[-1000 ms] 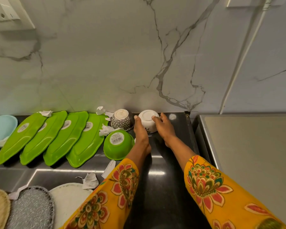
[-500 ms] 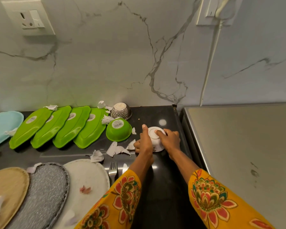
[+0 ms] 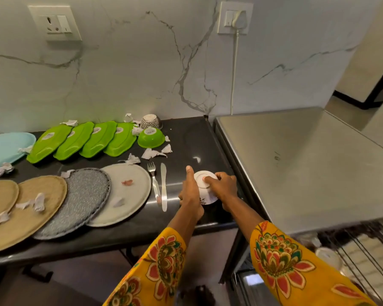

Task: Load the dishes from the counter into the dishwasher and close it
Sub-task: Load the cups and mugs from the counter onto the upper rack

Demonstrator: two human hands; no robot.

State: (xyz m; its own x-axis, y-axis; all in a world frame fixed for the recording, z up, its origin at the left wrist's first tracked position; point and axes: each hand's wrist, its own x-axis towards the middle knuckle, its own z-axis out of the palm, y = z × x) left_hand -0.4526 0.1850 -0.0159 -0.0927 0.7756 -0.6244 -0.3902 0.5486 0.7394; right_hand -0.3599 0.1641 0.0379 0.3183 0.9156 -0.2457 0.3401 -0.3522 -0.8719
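A small white bowl point(image 3: 202, 184), upside down, is held above the front right part of the black counter point(image 3: 195, 140). My left hand point(image 3: 191, 193) grips its left side with the thumb up, and my right hand point(image 3: 222, 188) grips its right side, fingertips on the base. The dishwasher point(image 3: 307, 164) stands right of the counter, its wire rack point(image 3: 360, 255) pulled out at the lower right with a white dish in it.
On the counter lie a fork point(image 3: 154, 182) and knife point(image 3: 163, 186), several round plates point(image 3: 128, 191), several green trays point(image 3: 97, 140), a green bowl point(image 3: 151, 138), a patterned bowl point(image 3: 150, 121), a blue tray point(image 3: 5, 149) and scraps of paper point(image 3: 155, 152).
Both hands have brought the white bowl from the back wall toward the counter's front edge. The view has pulled back and now shows the dishwasher rack.
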